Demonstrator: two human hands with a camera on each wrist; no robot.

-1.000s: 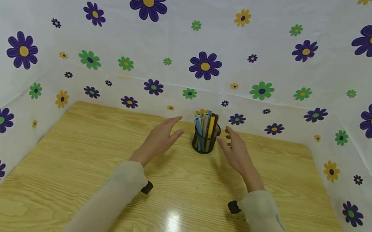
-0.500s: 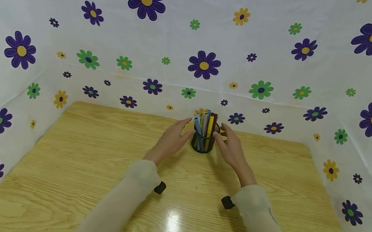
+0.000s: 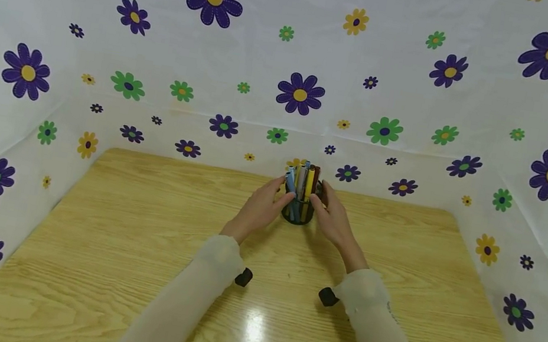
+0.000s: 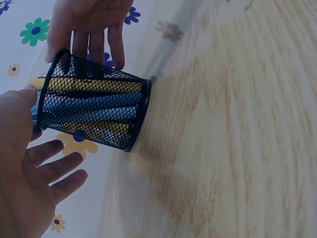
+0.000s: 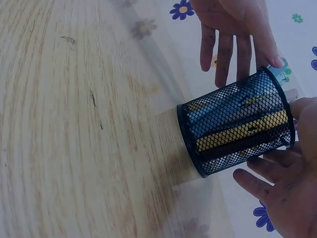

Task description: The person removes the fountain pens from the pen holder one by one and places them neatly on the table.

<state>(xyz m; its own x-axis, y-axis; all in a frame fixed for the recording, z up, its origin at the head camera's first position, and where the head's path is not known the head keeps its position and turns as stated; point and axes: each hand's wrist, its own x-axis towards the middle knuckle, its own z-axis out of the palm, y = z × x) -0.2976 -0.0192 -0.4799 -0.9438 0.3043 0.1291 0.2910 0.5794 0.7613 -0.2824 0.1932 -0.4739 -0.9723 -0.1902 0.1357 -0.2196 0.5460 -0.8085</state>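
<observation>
A black mesh pen holder [image 3: 297, 215] stands upright at the far middle of the table, filled with several pens and markers [image 3: 302, 178] in blue, yellow, grey and dark red. My left hand [image 3: 259, 206] is at its left side, thumb near the rim and fingers spread loosely along the far side. On the opposite side is my right hand [image 3: 335, 219], its thumb also by the rim and its fingers extended. In the right wrist view, the base of the mesh pen holder [image 5: 237, 124] rests on the wood. Whether the fingers touch the mesh is hard to tell.
The wooden table [image 3: 129, 268] spreads out in front. White cloth [image 3: 250, 48] printed with purple, green and yellow flowers rises behind it and along both sides, close behind the pen holder. A dark device [image 3: 243, 277] sits at each wrist.
Both hands have moved inward, the left one to the right and the right one slightly to the left, closing in on the pen holder. The holder itself stays in place.
</observation>
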